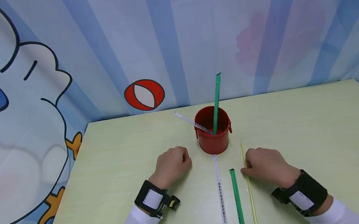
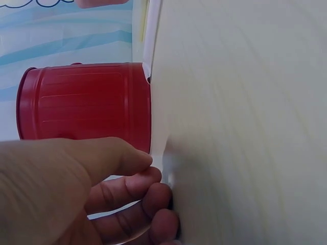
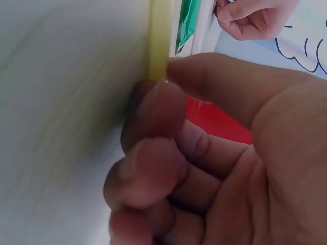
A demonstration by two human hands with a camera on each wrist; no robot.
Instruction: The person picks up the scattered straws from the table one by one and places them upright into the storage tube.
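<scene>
My right hand point(image 1: 267, 165) pinches a thin yellow straw point(image 1: 252, 207) that lies on the table, its far end reaching past my fingers. In the right wrist view, the yellow straw point(image 3: 158, 38) runs between thumb and fingertips. My left hand point(image 1: 172, 166) rests on the table to the left of a red bucket point(image 1: 214, 144), fingers loosely curled around nothing. A green straw point(image 1: 216, 100) and a white straw point(image 1: 185, 117) lean inside the bucket. On the table, another white straw point(image 1: 222, 203) and another green straw point(image 1: 238, 205) lie lengthwise between my hands.
The pale wooden table point(image 1: 317, 126) ends at a blue striped curtain point(image 1: 191, 44) behind the bucket. Cartoon figures are printed on the curtain at left. A strap with a small camera point(image 1: 173, 203) sits on the left wrist; the right wrist has one too.
</scene>
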